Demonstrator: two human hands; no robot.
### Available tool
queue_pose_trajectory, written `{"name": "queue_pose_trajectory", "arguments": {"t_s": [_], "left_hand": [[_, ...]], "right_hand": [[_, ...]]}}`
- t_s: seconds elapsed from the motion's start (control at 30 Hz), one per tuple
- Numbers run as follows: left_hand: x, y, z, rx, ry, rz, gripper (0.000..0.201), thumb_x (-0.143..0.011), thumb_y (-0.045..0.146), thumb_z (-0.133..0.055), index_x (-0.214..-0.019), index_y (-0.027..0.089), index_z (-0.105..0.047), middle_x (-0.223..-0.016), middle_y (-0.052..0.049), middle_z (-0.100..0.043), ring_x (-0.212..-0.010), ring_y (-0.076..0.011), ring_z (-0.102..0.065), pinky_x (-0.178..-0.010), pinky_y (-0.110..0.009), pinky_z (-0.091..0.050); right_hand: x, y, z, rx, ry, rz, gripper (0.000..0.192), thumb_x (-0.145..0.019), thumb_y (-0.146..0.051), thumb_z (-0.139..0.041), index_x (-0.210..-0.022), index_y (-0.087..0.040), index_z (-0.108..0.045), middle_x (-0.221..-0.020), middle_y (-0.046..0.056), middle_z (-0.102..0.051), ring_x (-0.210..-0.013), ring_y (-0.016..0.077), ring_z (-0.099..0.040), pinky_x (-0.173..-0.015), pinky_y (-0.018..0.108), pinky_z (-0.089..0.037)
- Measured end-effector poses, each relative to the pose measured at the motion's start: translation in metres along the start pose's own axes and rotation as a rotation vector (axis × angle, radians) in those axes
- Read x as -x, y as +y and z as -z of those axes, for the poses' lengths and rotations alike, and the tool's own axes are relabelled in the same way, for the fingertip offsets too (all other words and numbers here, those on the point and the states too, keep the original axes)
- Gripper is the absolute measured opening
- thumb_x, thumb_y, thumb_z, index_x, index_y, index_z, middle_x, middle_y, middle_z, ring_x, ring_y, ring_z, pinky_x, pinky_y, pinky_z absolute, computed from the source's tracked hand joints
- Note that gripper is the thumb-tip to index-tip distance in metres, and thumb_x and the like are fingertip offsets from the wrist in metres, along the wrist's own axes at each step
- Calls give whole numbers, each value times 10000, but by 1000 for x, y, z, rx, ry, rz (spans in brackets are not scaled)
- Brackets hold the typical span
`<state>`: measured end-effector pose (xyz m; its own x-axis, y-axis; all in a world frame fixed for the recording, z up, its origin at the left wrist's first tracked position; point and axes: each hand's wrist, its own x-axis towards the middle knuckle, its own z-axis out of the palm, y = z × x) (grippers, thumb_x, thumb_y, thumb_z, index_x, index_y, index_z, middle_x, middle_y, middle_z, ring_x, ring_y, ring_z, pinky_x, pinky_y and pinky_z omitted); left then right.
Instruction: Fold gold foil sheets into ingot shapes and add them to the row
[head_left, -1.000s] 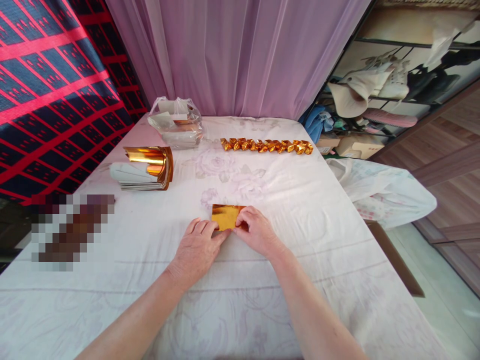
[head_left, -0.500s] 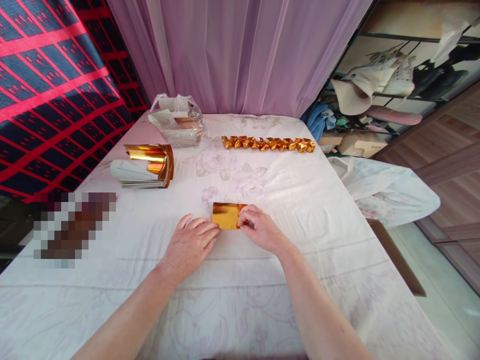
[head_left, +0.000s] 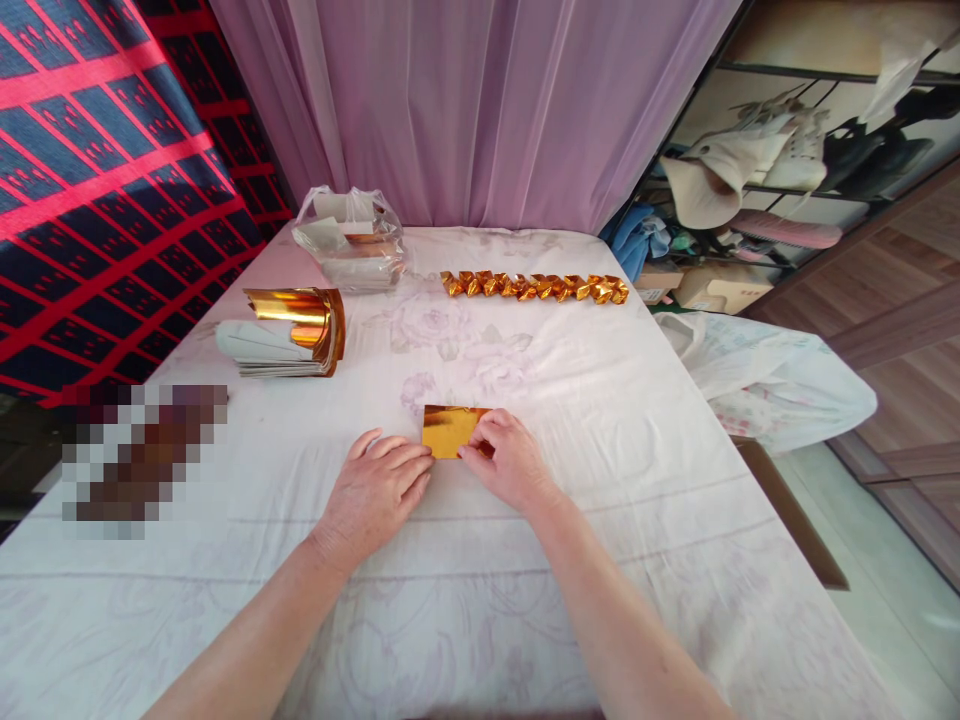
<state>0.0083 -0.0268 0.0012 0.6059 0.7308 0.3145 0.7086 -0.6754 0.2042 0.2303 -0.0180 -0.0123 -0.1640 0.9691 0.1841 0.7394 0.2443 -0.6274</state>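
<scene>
Bright soft daylight, faint shadows, glare on gold foil (head_left: 448, 430), wide-angle edge distortion

right hand (head_left: 504, 462) presses its fingertips on the near right corner of the gold foil sheet (head_left: 448, 430), flat on the white cloth (head_left: 615, 420). left hand (head_left: 376, 489) lies palm down, fingertips just beside the sheet's near left edge. stack of foil paper (head_left: 289, 333) off left, row of folded gold pieces (head_left: 534, 288) far back.

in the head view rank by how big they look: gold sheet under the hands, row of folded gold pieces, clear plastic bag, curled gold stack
1. row of folded gold pieces, longest
2. curled gold stack and clear plastic bag: look alike, bag farther
3. gold sheet, partly covered by right hand
</scene>
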Motion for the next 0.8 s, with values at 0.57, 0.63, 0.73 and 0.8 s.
{"name": "queue_pose_trajectory", "arguments": {"t_s": [0.57,0.63,0.73,0.8], "left_hand": [[-1,-2,1,15,29,39,233,-963,242,-511,-992,285,-738,-1037,18,-767,-959,-203,-668,-1046,-495,-320],[-1,-3,1,17,31,38,241,-970,244,-499,-985,281,-737,-1032,18,-771,-958,-204,-671,-1041,-494,-321],[-1,-4,2,16,30,34,242,-968,246,-499,-991,282,-738,-1028,21,-775,-959,-202,-676,-1032,-486,-333],[-1,-5,2,11,26,32,243,-962,251,-503,-996,288,-741,-1028,20,-775,-960,-199,-678,-1031,-481,-342]], "right_hand": [[-4,2,1,-48,-61,-73,127,-756,-113,-707,-740,-209,-626,-880,9,-579,-833,157,-574,-784,314,-453],[-4,6,6,-108,-100,-63,149,-752,-57,-677,-751,-201,-638,-892,12,-593,-837,150,-586,-787,305,-463],[-4,10,12,-180,-142,-30,204,-745,4,-627,-763,-197,-656,-947,24,-614,-883,148,-609,-817,303,-480],[-4,13,16,-208,-162,5,243,-739,29,-595,-768,-201,-667,-984,28,-622,-922,153,-622,-845,311,-487]]}}
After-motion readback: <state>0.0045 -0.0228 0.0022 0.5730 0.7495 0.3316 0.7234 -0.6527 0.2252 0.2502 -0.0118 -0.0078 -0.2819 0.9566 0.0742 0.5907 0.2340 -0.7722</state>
